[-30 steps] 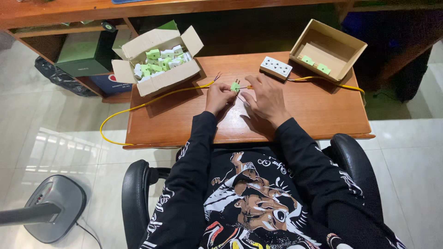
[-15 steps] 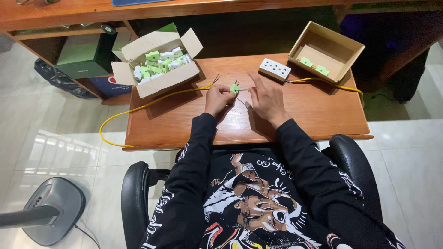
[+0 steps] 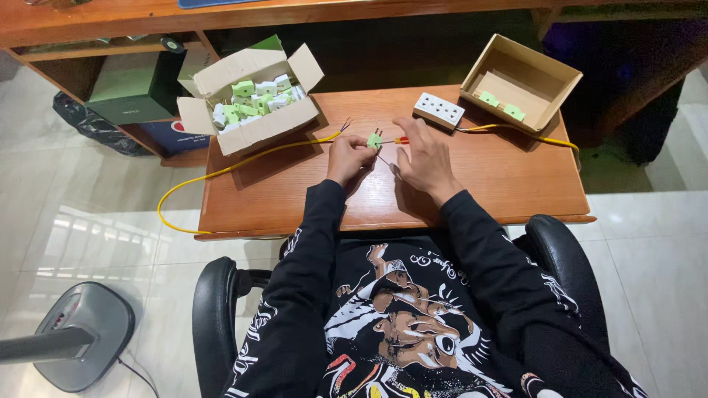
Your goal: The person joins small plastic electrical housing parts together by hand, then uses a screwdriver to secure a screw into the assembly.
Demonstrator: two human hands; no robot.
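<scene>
My left hand (image 3: 348, 156) pinches the green plug (image 3: 375, 140) in its fingers just above the tabletop (image 3: 501, 184). My right hand (image 3: 424, 156), fingers spread, has shifted onto the red-handled screwdriver (image 3: 398, 140) beside the plug, uncovering it.

**Boxes around your hands**

Up and to the left of your left hand (image 3: 349, 157) an open cardboard box (image 3: 254, 121) sits on the worktop (image 3: 501, 184), flaps spread wide, plain brown outside, with small green and white pieces inside. Up and to the right of your right hand (image 3: 424, 158), at the far right corner, a second open cardboard box (image 3: 521, 81) stands tilted, brown and shallow, with two green pieces in it. Further left, beyond the first box and below the worktop, a dark green box (image 3: 133, 94) rests on a shelf, and just beside it lies a blue package with a red and white mark (image 3: 173, 135).
</scene>
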